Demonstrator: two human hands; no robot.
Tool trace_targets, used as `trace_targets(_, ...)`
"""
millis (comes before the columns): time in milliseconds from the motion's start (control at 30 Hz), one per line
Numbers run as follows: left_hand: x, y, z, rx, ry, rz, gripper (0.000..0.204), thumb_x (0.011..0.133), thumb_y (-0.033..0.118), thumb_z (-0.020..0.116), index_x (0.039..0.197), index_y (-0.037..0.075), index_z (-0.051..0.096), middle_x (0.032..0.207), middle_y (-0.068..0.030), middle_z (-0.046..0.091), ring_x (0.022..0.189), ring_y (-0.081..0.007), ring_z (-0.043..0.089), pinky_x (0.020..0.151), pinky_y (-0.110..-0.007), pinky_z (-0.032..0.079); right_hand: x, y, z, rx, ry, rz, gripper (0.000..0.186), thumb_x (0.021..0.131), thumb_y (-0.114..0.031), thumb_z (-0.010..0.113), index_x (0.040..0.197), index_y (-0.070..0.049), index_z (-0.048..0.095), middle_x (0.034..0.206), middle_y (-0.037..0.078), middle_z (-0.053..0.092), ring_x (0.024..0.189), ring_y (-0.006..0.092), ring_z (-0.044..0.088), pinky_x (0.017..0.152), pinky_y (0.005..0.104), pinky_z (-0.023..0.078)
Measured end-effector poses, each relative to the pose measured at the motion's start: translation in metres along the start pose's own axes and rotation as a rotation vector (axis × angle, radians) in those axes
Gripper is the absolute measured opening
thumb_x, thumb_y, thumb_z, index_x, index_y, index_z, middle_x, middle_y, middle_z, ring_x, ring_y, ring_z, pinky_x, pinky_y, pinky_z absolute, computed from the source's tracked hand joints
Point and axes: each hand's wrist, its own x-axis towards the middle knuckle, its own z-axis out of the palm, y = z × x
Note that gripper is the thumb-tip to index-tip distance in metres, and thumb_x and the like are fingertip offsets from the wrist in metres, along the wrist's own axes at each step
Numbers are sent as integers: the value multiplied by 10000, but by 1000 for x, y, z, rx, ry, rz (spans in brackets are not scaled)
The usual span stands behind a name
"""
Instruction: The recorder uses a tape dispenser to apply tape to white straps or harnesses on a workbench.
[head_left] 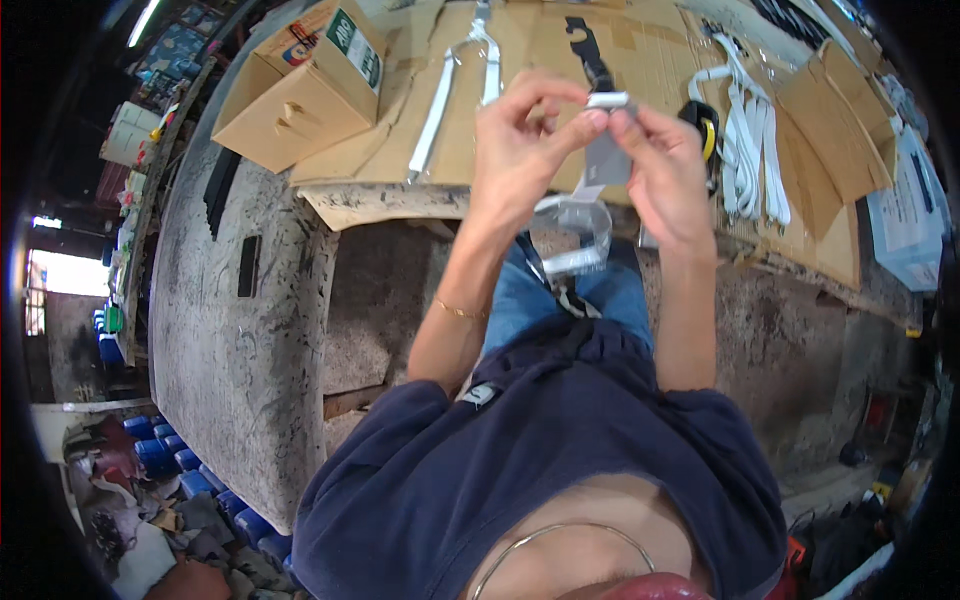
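Over the near edge of the cardboard-covered table, my left hand [525, 140] and my right hand [668, 170] meet. Thumbs and fingertips of both pinch a small folded white strap end [607, 100]. A flat grey card [604, 162] hangs just below it between the hands, partly covered by the right fingers. Lower down, a clear plastic packet with white strap in it [578, 240] hangs in front of my lap; how it joins the card is hard to see. Beyond my fingers lies a black hook-topped piece [583, 45].
White suspenders [435, 115] lie left of my hands. To the right are a black and yellow tape measure [708, 138] and a bundle of white straps [755, 150]. Cardboard boxes stand at left [300, 100] and right [835, 120]. A black rectangular object [250, 266] rests on the left surface.
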Motion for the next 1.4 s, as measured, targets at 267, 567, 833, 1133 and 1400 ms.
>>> trace_targets(267, -1, -42, -11, 355, -353, -99, 251, 823, 176, 705, 1002, 4, 665, 856, -42, 661, 712, -97, 560, 707, -247, 456, -137, -102, -48, 527, -152, -140, 148, 826, -160, 659, 812, -68, 543, 826, 99, 578, 718, 137, 548, 529, 270, 469)
trace_targets(567, -85, -202, 104, 994, -755, 580, 407, 685, 185, 719, 1054, 61, 603, 1132, -125, 529, 1058, -277, 482, 829, -370, 405, -240, -114, -63, 372, 137, -394, 180, 823, 2, 628, 968, 28, 526, 799, 69, 490, 662, 135, 468, 440, 228, 423)
trace_targets(833, -78, -223, 117, 1051, -834, 653, 309, 688, 93, 610, 992, 48, 579, 965, -97, 539, 925, -249, 503, 764, -341, 412, -245, -80, -100, 465, 339, -260, 214, 907, -120, 573, 980, 57, 480, 804, 73, 444, 687, 107, 412, 479, 197, 355)
trace_targets(1133, -76, -203, 116, 989, -869, 417, 204, 742, 40, 605, 942, 4, 628, 979, -115, 605, 905, -286, 542, 803, -373, 456, -227, -63, -165, 397, 379, 24, 271, 870, -199, 654, 943, 50, 577, 794, 95, 550, 625, 112, 444, 486, 234, 347)
trace_targets(1400, -68, -207, 128, 885, -566, 147, 63, 680, 44, 641, 695, -17, 653, 715, -122, 633, 744, -307, 598, 700, -387, 486, -229, -26, -210, 396, 451, 214, 255, 880, -168, 630, 991, 59, 594, 760, 86, 583, 609, 113, 499, 510, 243, 370)
